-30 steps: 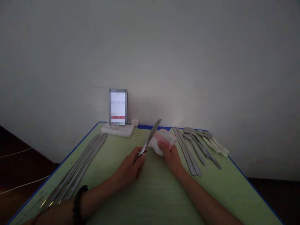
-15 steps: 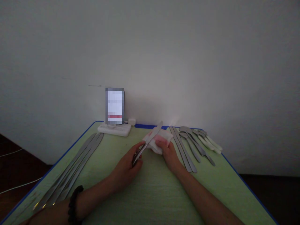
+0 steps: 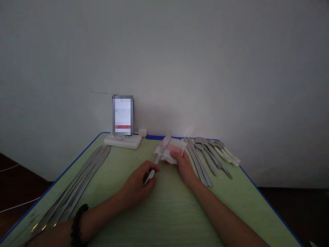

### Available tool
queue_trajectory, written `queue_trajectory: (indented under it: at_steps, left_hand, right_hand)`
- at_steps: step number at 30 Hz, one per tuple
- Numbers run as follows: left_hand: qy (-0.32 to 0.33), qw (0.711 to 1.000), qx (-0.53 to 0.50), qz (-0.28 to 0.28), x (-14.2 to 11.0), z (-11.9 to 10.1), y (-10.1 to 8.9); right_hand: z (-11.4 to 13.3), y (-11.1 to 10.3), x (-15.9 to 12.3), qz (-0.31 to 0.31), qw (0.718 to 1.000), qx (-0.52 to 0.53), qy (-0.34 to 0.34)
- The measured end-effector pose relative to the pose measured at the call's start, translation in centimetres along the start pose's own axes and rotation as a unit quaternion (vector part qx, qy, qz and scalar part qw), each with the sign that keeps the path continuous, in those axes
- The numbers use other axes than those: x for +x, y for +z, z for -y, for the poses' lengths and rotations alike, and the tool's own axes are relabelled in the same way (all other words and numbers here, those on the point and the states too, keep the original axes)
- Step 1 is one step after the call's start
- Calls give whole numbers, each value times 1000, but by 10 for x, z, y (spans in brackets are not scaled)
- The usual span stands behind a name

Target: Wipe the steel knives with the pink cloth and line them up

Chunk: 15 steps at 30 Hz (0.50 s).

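Observation:
My left hand [image 3: 141,181] is closed around the handle of a silver table knife [image 3: 165,143], whose blade points up and away from me. In my right hand [image 3: 183,166] is a folded white and pink cloth [image 3: 176,146], pinched with the thumb on top. The blade lies across the cloth's left part. Just right of the cloth, two table knives [image 3: 199,163] lie side by side on the table. Several more knives [image 3: 77,185] lie in a row at the left, beyond my left forearm.
Spoons [image 3: 205,152] and white-handled cutlery [image 3: 227,154] lie at the table's right edge. A phone with a blurred screen [image 3: 122,115] stands on a white base [image 3: 123,141] at the back left, beside a white plug [image 3: 142,132]. The wall [image 3: 164,61] rises directly behind the green table [image 3: 154,219].
The knife has turned slightly, and its tip has moved left. My left fingers have shifted lower on the handle. The whole view has drifted a little.

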<state>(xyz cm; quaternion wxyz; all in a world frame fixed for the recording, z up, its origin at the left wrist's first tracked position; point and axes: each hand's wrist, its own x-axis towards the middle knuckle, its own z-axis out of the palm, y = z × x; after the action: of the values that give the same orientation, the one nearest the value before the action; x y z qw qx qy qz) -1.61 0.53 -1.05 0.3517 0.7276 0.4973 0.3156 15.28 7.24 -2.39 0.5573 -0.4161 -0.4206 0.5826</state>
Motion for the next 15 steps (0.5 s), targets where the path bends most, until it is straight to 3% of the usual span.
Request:
queue_trajectory:
  at_steps: [8,11,15]
  left_hand:
    - [77,996,35,34,1,7,3]
    - [71,997,27,31,1,8,3]
    - [71,997,22,34,0,7,2]
  right_hand:
    - [-2,0,-1,-8,1000,1,4]
    - [1,0,2,20,998,62,-16]
    - [8,-3,6,69,984,166,20]
